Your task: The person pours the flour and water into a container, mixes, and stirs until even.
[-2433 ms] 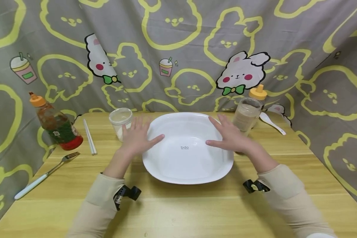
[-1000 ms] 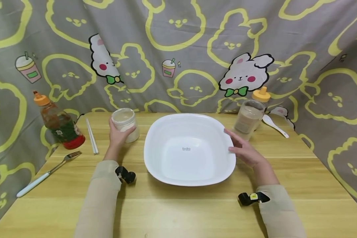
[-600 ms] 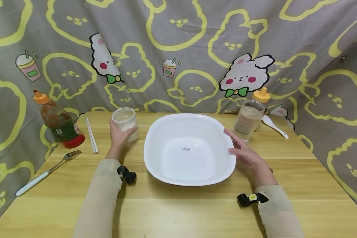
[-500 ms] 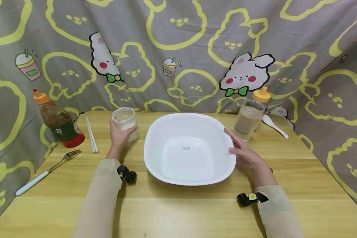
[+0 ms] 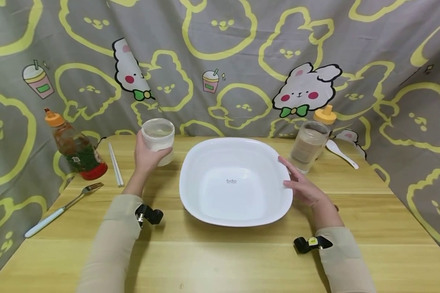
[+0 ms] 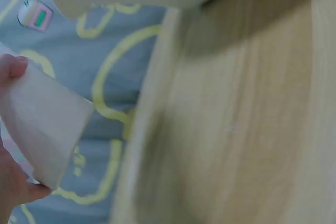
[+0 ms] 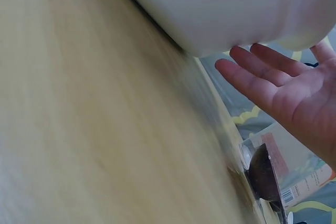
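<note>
As the desk (image 5: pixel 220 260) was viewed from the head, a fork (image 5: pixel 64 209) lay at the lower left of the frame, with a red sauce bottle (image 5: pixel 78 150) standing above it and white chopsticks (image 5: pixel 116 166) just right of the bottle. Left of centre, the left hand (image 5: pixel 145 158) was curled round a translucent jar (image 5: pixel 157 142) with white contents; the left wrist view showed the jar's base apart from the desk. A white basin (image 5: pixel 238 201) marked "bdo" occupied the centre. At its right side, the right hand (image 5: pixel 303 189) was spread, fingers loosely extended, fingertips touching the wall without a closed grip. Right of centre stood a glass (image 5: pixel 308 146) of clear liquid, then a yellow-capped bottle (image 5: pixel 324 116) behind it and a white spoon (image 5: pixel 342 154).
</note>
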